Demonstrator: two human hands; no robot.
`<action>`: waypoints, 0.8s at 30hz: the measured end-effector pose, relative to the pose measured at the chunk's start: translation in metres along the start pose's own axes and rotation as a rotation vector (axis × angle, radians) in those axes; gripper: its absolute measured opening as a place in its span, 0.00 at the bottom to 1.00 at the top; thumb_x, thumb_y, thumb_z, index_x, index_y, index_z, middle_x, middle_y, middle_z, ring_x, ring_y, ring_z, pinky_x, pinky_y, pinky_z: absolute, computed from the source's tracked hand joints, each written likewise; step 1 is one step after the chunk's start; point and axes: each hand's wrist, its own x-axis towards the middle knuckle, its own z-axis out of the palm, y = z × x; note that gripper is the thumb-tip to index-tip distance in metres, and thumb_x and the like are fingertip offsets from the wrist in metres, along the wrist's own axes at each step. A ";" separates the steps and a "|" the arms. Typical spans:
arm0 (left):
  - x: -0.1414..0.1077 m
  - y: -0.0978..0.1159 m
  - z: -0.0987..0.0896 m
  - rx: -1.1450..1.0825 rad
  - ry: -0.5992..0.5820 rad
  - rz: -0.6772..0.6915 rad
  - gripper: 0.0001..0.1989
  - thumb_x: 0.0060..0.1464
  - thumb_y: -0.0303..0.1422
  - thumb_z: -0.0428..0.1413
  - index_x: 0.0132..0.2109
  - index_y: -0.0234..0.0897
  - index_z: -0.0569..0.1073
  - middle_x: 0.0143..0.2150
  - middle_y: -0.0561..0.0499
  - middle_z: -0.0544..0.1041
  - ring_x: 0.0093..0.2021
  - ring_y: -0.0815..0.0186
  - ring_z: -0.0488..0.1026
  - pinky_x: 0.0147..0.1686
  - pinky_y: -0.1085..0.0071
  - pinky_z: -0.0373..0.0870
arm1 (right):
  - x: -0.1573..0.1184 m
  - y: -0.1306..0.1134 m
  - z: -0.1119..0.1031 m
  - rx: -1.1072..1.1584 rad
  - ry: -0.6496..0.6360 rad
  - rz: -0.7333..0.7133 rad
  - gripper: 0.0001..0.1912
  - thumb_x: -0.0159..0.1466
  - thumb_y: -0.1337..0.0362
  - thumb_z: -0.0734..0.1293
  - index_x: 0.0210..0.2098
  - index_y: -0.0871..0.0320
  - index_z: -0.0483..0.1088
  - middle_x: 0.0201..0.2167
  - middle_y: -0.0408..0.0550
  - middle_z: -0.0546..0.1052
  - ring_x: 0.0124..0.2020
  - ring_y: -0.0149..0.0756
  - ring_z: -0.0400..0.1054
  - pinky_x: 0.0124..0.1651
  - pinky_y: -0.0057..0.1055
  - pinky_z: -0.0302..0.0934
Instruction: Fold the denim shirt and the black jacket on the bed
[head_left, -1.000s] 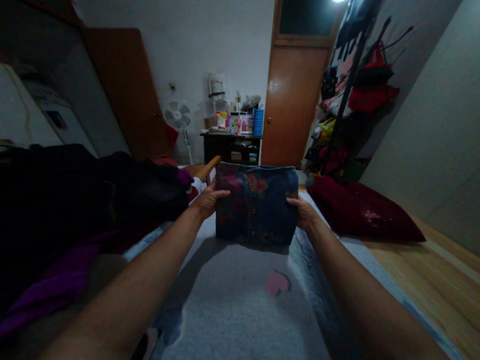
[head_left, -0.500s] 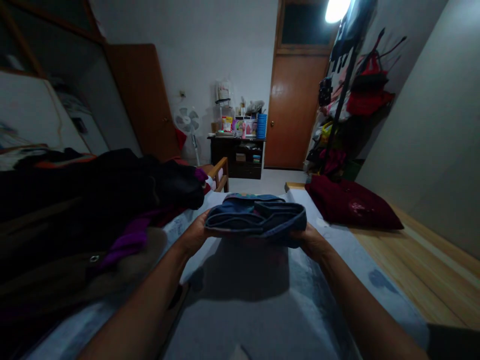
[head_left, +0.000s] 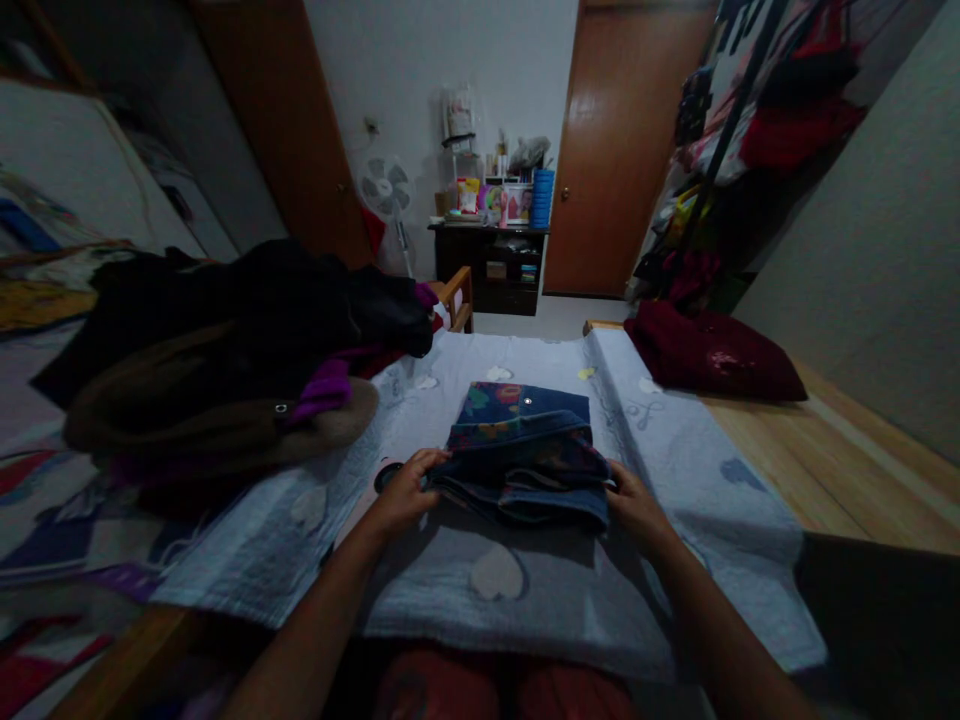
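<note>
A folded blue denim garment (head_left: 521, 430) with a flower pattern and a small metal button lies in front of me on a pale cloth with heart shapes (head_left: 450, 560). Its far part rests flat, while the near layers bulge up in loose folds. My left hand (head_left: 416, 488) grips the left edge, thumb and fingers closed on the denim. On the opposite side, my right hand (head_left: 634, 505) holds the right edge the same way. Just beyond the left wrist, a pinkish object with a dark round part (head_left: 386, 475) is partly covered by that hand.
To the left rises a heap of dark clothes (head_left: 300, 300) with a brown, fur-like piece. A folded maroon cloth (head_left: 712, 350) lies at the right on a wooden board (head_left: 757, 440). Farther back stand a fan (head_left: 386, 188), a dark cabinet (head_left: 487, 265) and a door (head_left: 622, 160).
Both hands have lowered the denim garment from the air onto the cloth, and its far part now shows spread flat. The view has tilted downward.
</note>
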 end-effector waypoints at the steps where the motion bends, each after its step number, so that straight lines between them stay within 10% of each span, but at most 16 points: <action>1: -0.005 -0.004 -0.001 0.052 -0.008 0.040 0.21 0.39 0.27 0.59 0.45 0.41 0.74 0.50 0.48 0.72 0.54 0.56 0.68 0.57 0.63 0.62 | -0.005 0.005 0.000 -0.001 0.084 -0.011 0.23 0.48 0.65 0.76 0.43 0.52 0.71 0.44 0.43 0.77 0.46 0.38 0.70 0.48 0.31 0.65; 4: -0.017 -0.013 -0.001 0.186 -0.053 0.071 0.20 0.43 0.29 0.58 0.47 0.40 0.72 0.52 0.46 0.71 0.56 0.55 0.66 0.58 0.60 0.60 | -0.023 0.018 0.008 0.121 0.248 0.052 0.20 0.51 0.61 0.74 0.42 0.50 0.69 0.38 0.44 0.77 0.39 0.38 0.73 0.38 0.31 0.69; 13: -0.035 0.032 0.033 0.653 0.001 0.356 0.53 0.42 0.31 0.62 0.70 0.40 0.41 0.71 0.39 0.47 0.70 0.47 0.42 0.65 0.46 0.38 | -0.052 0.025 0.034 0.476 0.021 0.253 0.10 0.59 0.59 0.66 0.39 0.55 0.71 0.36 0.48 0.80 0.37 0.40 0.74 0.36 0.34 0.69; 24: -0.005 0.069 0.057 0.332 -0.175 0.270 0.22 0.52 0.25 0.52 0.53 0.45 0.74 0.50 0.46 0.77 0.51 0.52 0.71 0.57 0.55 0.58 | -0.058 0.008 0.059 0.394 -0.213 0.027 0.25 0.49 0.60 0.75 0.46 0.53 0.71 0.50 0.48 0.76 0.55 0.44 0.66 0.60 0.41 0.57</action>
